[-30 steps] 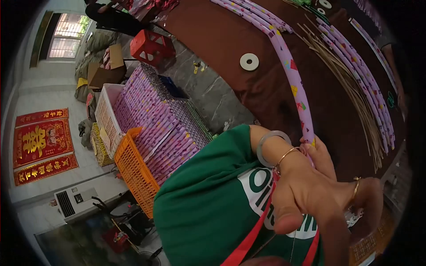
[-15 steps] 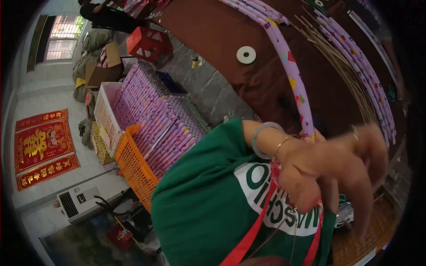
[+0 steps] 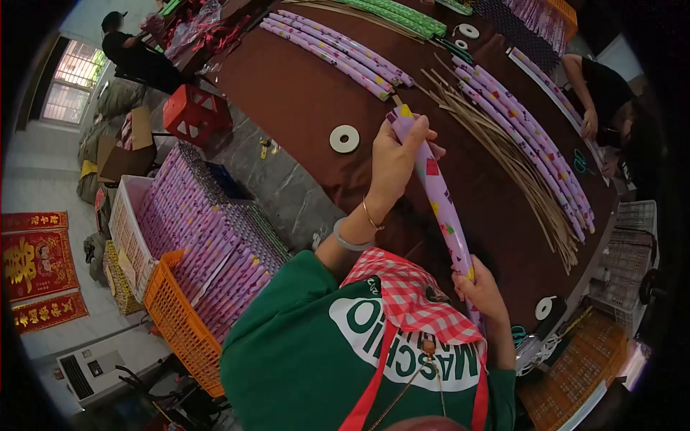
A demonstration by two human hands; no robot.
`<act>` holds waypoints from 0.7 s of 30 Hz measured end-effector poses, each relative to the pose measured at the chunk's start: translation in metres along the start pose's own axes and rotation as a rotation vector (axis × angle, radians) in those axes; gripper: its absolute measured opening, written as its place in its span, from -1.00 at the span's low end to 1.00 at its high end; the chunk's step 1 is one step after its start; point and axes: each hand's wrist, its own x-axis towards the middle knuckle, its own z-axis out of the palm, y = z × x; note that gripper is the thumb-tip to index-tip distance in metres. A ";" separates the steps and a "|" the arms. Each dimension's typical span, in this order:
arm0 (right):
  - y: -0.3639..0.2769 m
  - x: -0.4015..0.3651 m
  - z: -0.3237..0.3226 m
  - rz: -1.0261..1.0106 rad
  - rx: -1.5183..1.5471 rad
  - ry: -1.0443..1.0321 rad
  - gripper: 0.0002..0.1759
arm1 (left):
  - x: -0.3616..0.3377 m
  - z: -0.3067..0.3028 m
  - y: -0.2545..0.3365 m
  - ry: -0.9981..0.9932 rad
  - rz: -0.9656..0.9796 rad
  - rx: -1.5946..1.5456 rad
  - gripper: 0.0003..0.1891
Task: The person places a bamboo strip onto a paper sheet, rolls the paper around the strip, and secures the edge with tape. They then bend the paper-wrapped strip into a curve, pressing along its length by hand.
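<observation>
A purple patterned paper roll (image 3: 444,208) slants down the middle of the view. My left hand (image 3: 395,159), with a bangle and a thin bracelet at the wrist, is wrapped round its far end. Around the near end my right hand (image 3: 480,289) is closed, just beyond the red checked cloth at my chest. A brown strip (image 3: 396,103) shows at the roll's far tip. Left of the roll, a white tape ring (image 3: 344,139) lies on the brown tabletop (image 3: 287,86).
More purple rolls (image 3: 528,136) and brown strips (image 3: 503,158) lie on the right. Green rolls (image 3: 395,14) are at the far edge. Stacked rolls stand by an orange crate (image 3: 183,323) at left. A co-worker (image 3: 604,93) is at right, another person (image 3: 136,54) at far left.
My left hand has gone from open near my chest to closed on the roll's far end. The view has shifted, showing more of the table; my right hand, mostly hidden before, now shows.
</observation>
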 end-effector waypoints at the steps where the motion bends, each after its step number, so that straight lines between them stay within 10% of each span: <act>1: -0.006 -0.005 -0.002 0.022 0.045 -0.015 -0.72 | -0.001 -0.001 0.000 -0.048 0.003 0.019 -0.65; 10: -0.007 -0.019 -0.008 0.010 0.103 0.030 -0.74 | 0.005 0.001 0.010 -0.138 -0.095 -0.118 -0.30; 21: -0.029 -0.003 0.003 -0.052 0.156 0.062 -0.76 | -0.070 0.016 -0.034 -0.271 -0.149 0.123 -0.49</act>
